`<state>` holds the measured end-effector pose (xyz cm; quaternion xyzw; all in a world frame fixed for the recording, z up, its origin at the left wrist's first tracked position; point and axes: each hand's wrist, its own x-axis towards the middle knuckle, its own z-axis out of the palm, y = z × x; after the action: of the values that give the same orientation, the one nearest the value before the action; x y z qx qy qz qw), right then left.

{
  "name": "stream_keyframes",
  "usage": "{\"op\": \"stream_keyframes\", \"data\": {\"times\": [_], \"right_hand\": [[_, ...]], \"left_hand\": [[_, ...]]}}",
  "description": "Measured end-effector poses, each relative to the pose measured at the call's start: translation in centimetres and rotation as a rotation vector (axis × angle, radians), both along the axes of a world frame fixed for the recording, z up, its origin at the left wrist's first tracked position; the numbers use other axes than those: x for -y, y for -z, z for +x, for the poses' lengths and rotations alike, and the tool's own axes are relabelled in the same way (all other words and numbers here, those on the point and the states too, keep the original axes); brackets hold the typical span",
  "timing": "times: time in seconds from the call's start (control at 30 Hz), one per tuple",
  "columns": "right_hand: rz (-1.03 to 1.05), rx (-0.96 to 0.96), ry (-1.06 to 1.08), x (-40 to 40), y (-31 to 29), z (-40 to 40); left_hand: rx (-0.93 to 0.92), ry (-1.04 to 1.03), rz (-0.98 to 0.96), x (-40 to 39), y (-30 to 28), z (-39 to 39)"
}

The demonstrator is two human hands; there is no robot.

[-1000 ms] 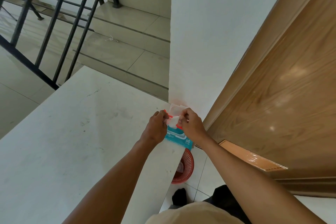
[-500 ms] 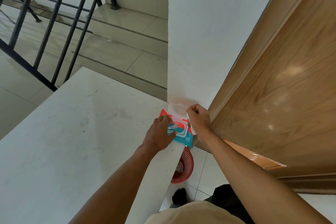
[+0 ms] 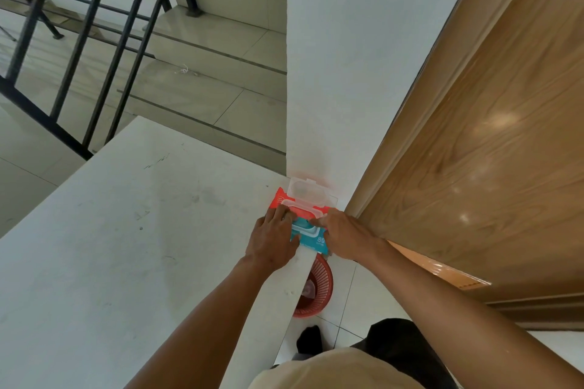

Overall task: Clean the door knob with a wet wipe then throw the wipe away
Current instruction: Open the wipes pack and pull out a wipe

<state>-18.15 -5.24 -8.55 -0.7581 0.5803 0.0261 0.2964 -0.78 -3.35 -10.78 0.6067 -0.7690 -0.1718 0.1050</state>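
Observation:
A red and teal wet wipe pack lies at the corner of a white ledge, against the wall. Its clear flip lid stands open. My left hand presses down on the pack's left side with fairly straight fingers. My right hand comes in from the right, its fingers curled at the pack's opening and pinching the wipe there. The wipe itself is hidden under the fingertips. The door knob is out of view; only the wooden door shows at right.
A red mesh basket stands on the tiled floor below the ledge's edge, by my feet. A white wall pillar rises behind the pack. Black stair railings and steps lie at the far left.
My right hand had lifted toward the lid and has come back down onto the pack's opening. My left hand has slid slightly forward on the pack.

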Motion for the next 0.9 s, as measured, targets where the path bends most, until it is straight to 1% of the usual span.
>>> {"op": "stream_keyframes", "data": {"times": [0.07, 0.1, 0.13, 0.2, 0.27, 0.3, 0.4, 0.5, 0.6, 0.73, 0.8, 0.87, 0.9], "right_hand": [[0.008, 0.008, 0.007, 0.0, -0.1, -0.4], [-0.015, 0.053, 0.047, -0.1, -0.2, -0.5], [-0.046, 0.129, 0.129, -0.1, -0.3, -0.5], [-0.100, 0.328, 0.366, 0.0, -0.7, -0.1], [-0.098, 0.515, 0.565, 0.3, -1.2, 0.4], [-0.076, 0.575, 0.630, 0.6, -1.4, 0.7], [-0.015, 0.623, 0.759, 1.2, -1.6, 1.5], [-0.036, 0.630, 0.818, 1.2, -1.5, 1.6], [-0.039, 0.640, 0.787, 0.8, -1.6, 1.2], [-0.103, 0.582, 0.601, 0.2, -1.3, 0.4], [-0.099, 0.499, 0.465, -0.5, -0.4, 0.0], [-0.111, 0.347, 0.315, -1.4, 0.6, -0.3], [-0.124, 0.280, 0.248, -1.8, 1.1, -0.4]], "left_hand": [[0.005, 0.002, 0.008, 0.0, 0.0, 0.0], [-0.008, -0.005, 0.018, 0.1, -0.2, -0.1], [-0.041, -0.027, 0.031, 0.3, -0.5, -0.2], [-0.156, -0.122, 0.038, 1.1, -1.4, -0.6], [-0.259, -0.253, 0.046, 2.3, -2.4, -1.2], [-0.304, -0.307, 0.065, 3.0, -2.9, -1.5], [-0.415, -0.399, 0.180, 5.0, -3.9, -2.0], [-0.387, -0.382, 0.249, 6.0, -4.1, -1.8], [-0.332, -0.369, 0.250, 5.9, -3.9, -1.6], [-0.296, -0.371, 0.214, 4.9, -4.0, -0.7], [-0.165, -0.301, 0.196, 3.6, -3.8, -0.1], [0.000, -0.186, 0.127, 2.2, -3.1, 0.3], [0.037, -0.142, 0.096, 1.5, -2.7, 0.5]]}}
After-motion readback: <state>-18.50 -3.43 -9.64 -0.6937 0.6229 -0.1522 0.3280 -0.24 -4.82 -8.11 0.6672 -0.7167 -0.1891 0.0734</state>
